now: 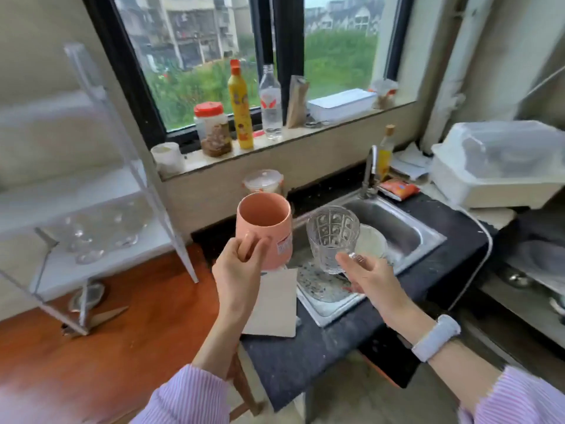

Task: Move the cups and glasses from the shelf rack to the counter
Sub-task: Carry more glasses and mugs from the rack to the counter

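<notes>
— Glass still on the rack (91, 240), far left; several pieces, blurred.
— And the hands?
— Left hand (241, 264) clamped on a pink mug (264, 231), right hand (367, 276) gripping a glass (333, 237), both held above the surface (321, 356) by the sink (397, 228). Neither's down yet.

Pink mug (263, 229), clear grid-patterned glass (333, 232)

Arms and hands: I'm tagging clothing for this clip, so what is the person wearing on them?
Both arms have lilac-and-white finely striped sleeves pushed up the forearms. The right wrist carries a pale bluish-grey band. Left hand and right hand are bare.
</notes>
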Available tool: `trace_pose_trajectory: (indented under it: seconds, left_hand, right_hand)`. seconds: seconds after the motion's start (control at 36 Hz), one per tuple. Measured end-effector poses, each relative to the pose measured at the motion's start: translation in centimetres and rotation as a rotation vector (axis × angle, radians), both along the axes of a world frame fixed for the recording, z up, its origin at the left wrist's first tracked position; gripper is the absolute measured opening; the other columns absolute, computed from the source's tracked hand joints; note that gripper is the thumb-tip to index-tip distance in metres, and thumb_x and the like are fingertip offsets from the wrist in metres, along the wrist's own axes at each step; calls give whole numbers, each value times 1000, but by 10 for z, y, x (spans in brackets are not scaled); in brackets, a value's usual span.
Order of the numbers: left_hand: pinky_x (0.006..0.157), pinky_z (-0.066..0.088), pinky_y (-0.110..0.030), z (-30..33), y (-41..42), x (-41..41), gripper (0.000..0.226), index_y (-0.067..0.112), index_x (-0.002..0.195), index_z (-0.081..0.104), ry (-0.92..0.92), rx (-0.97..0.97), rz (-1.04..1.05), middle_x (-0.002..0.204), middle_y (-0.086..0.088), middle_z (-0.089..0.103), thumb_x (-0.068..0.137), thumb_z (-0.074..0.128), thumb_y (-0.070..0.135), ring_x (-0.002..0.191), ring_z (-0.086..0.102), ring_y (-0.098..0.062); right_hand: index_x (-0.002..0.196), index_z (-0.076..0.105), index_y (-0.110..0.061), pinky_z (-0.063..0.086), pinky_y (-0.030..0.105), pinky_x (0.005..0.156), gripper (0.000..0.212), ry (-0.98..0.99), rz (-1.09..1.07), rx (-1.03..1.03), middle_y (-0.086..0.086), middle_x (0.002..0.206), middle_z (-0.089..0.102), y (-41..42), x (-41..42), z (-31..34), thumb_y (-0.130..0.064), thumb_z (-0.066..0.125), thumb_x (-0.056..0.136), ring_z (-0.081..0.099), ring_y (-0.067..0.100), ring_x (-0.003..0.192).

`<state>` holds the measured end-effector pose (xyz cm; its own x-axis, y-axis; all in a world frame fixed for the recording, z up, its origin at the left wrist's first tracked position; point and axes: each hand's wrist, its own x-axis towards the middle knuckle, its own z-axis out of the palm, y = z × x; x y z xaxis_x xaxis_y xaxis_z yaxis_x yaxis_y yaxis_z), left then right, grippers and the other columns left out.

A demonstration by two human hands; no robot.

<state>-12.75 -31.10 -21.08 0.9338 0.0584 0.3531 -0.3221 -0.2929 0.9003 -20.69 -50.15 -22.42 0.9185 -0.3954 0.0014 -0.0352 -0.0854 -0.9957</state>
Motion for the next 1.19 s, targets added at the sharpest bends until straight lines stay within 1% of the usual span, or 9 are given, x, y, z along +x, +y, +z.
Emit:
trace_pose_trajectory:
  seconds: [0.06,0.14,0.31,0.39,0.5,0.61,0.72,0.97,1.19]
  left_hand:
    - [58,43,-27,-9,-43,-13,35,3,69,53,38,31,-80,65,-2,58,80,68,33,63,52,-16]
    - [53,37,-17,-19,-107,-37,33,6,69,53,74,65,-193,62,6,54,79,70,33,59,47,-7]
    - [57,38,-24,-32,-229,-80,25,14,72,58,124,114,-471,69,2,62,79,69,34,66,55,-11]
    - [51,38,-13,-31,-294,-101,32,21,60,46,74,138,-608,58,7,54,78,69,34,55,49,-6]
    - [52,37,-13,-35,-379,-125,37,11,62,48,81,164,-770,59,5,54,78,69,37,56,47,-4]
    - [49,36,-11,-38,-464,-151,36,17,58,43,66,147,-927,57,6,53,79,67,35,54,47,-5]
    - [52,35,-18,-41,-552,-173,37,8,64,48,59,182,-1057,61,2,55,80,65,36,57,49,-11]
    - [54,41,-22,-53,-735,-203,31,13,66,51,122,209,-1223,65,6,59,82,62,37,62,54,-11]
    - [53,41,-16,-75,-856,-235,23,27,69,49,204,246,-1287,72,14,59,83,60,42,69,60,-6]
  right_hand:
    - [52,33,-20,24,29,53,46,33,-75,-1,-5,49,26,-36,-31,-6,-38,66,77,23,9,46]
    - [49,30,-23,21,29,52,49,62,-186,1,-8,47,26,-85,-76,-13,-37,65,80,23,8,42]
    - [53,32,-19,26,31,59,47,130,-468,12,-6,52,27,-167,-161,-25,-41,62,82,24,9,45]
    - [51,30,-22,26,30,57,49,139,-604,-8,-6,51,28,-206,-201,-30,-40,61,83,26,7,44]
    - [50,31,-21,28,30,54,48,173,-811,-14,-4,47,32,-255,-246,-34,-38,62,83,30,10,43]
    - [50,29,-21,27,31,54,50,181,-1007,-4,-1,49,30,-311,-282,-38,-33,63,83,28,13,46]
    - [47,30,-24,23,30,50,50,180,-1148,28,-4,46,31,-375,-308,-45,-34,64,83,26,11,42]
    - [58,34,-21,26,23,43,42,231,-1353,100,-8,45,29,-524,-338,-50,-43,62,81,27,9,40]
    - [49,34,-24,26,23,44,47,252,-1468,188,-11,38,33,-619,-372,-65,-44,61,82,30,7,35]
